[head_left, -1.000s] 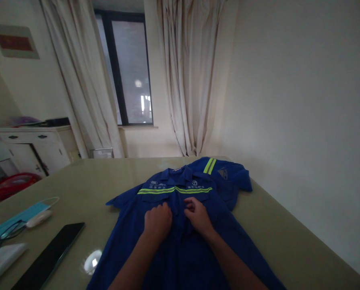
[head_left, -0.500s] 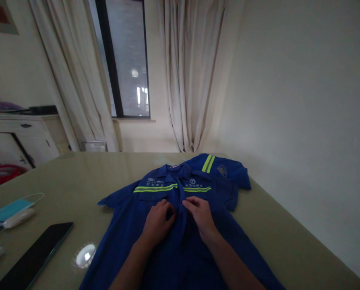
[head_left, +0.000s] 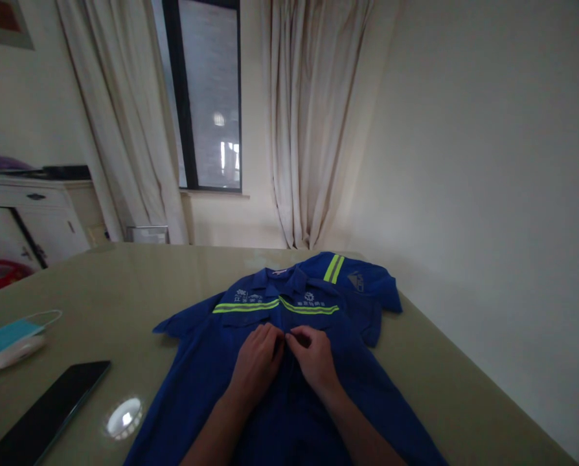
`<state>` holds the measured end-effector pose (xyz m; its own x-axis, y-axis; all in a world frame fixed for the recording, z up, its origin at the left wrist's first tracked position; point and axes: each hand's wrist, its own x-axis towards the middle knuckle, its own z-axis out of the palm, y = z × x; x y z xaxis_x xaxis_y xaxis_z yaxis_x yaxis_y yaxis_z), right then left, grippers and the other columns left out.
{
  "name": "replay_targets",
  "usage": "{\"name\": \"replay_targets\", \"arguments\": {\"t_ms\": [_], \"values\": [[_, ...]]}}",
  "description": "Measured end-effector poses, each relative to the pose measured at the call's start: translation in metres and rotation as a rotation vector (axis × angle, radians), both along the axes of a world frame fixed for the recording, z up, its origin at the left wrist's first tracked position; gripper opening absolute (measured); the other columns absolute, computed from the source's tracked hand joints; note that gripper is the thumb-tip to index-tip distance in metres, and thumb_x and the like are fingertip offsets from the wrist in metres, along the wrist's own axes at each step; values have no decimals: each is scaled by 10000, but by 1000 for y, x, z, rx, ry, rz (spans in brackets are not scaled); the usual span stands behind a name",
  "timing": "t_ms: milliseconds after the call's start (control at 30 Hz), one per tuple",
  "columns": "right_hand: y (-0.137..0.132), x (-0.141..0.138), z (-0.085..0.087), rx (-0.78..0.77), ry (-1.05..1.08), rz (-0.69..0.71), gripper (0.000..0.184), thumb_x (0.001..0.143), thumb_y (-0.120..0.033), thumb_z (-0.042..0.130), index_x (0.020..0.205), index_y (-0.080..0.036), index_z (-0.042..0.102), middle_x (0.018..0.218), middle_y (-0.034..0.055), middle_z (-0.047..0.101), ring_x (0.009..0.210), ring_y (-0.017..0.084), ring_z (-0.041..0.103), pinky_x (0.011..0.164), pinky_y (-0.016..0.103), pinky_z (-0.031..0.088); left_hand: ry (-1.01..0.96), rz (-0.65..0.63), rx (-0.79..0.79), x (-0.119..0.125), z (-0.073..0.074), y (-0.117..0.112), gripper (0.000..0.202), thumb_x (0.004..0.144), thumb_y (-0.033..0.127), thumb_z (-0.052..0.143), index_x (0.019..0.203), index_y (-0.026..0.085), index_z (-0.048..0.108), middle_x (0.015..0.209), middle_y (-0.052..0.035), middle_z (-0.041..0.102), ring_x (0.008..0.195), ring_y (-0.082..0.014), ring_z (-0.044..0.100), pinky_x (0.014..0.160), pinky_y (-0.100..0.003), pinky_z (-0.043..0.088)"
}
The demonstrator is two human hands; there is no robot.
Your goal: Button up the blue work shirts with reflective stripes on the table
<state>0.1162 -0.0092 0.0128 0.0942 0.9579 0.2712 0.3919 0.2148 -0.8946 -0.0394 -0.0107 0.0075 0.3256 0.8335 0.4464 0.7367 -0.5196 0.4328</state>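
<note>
A blue short-sleeved work shirt [head_left: 197, 369] with yellow-green reflective stripes and white printing lies front up, its collar away from me. My left hand [head_left: 258, 356] is closed at the middle of the chest, thumb and fingers pinching the front edge of the shirt. Right beside it, my right hand [head_left: 313, 355] pinches the other front edge between thumb and forefinger. The fingertips of both hands nearly meet at the front opening, just below the stripes. Any button between them is hidden by the fingers.
The shirt rests on a greenish table [head_left: 138, 285]. On the left are a dark phone [head_left: 51, 408], a blue face mask [head_left: 8, 340] and a white handheld object [head_left: 17, 353]. A round light reflection shows near the shirt. A white cabinet [head_left: 51, 220] and curtains stand behind.
Both hands have come together at the front opening, the right moving left. The two shirt fronts now meet, and their stripes join at the middle. The view has shifted slightly.
</note>
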Motion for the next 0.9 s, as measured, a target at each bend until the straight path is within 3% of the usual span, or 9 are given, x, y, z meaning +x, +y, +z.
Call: {"name": "replay_targets", "arguments": {"t_ms": [167, 333, 533, 767, 900], "values": [[-6, -2, 6, 21, -113, 30, 185, 807, -215, 625, 888, -173, 786, 823, 62, 777, 774, 225, 719, 717, 294, 507, 44, 19, 5, -1, -4, 1, 105, 974, 160, 514, 937, 219, 593, 957, -29, 661, 919, -224, 605, 865, -369, 476], [-3, 5, 7, -18, -78, 20, 114, 822, -232, 637, 841, -187, 740, 786, 45, 764, 732, 213, 724, 668, 268, 510, 1, -2, 7, -2, -3, -1, 93, 980, 173, 517, 952, 220, 592, 949, -25, 651, 918, -213, 604, 844, -350, 486], [-3, 6, 5, 64, -197, -48, 86, 823, -215, 636, 833, -184, 716, 823, 57, 727, 735, 205, 697, 698, 280, 504, 6, -20, 59, -2, -6, 0, 92, 973, 163, 529, 947, 225, 591, 939, -15, 652, 896, -204, 608, 842, -350, 488], [0, 4, 2, -68, -32, 53, 168, 803, -284, 659, 841, -157, 763, 795, 72, 765, 751, 223, 709, 698, 288, 514, 21, 6, 93, -3, -7, 0, 94, 968, 174, 532, 932, 230, 598, 931, -13, 667, 873, -195, 623, 819, -340, 494], [1, 3, 5, -92, 75, 94, 205, 797, -346, 659, 740, -171, 749, 691, 36, 730, 672, 193, 668, 631, 266, 486, 74, 10, 98, -4, -3, -2, 129, 970, 161, 499, 943, 228, 606, 933, -24, 676, 875, -199, 632, 813, -333, 499]]}}
